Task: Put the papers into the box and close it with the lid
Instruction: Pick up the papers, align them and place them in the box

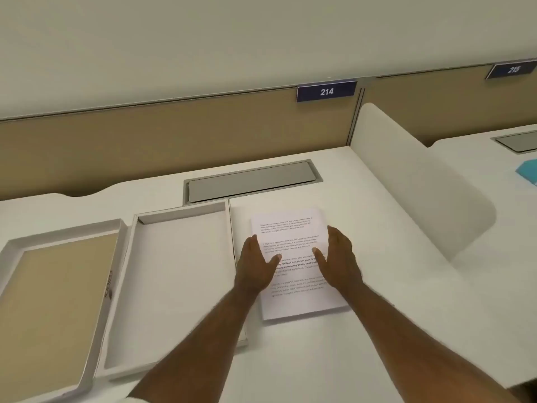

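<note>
A stack of printed white papers (293, 228) lies flat on the white desk, right of centre. My left hand (255, 266) is at the stack's left edge and my right hand (340, 257) at its right edge, palms facing each other, thumbs resting on the top sheet. Whether the fingers grip the stack I cannot tell. An open white box (177, 274), with nothing in it, sits just left of the papers. Further left lies the lid (55, 303), turned upside down, its inside tan.
A grey cable hatch (250, 181) is set into the desk behind the box. A tan partition with a sign "214" (326, 91) runs along the back. A white rounded divider (415, 181) rises on the right; beyond it lies something blue (527, 171).
</note>
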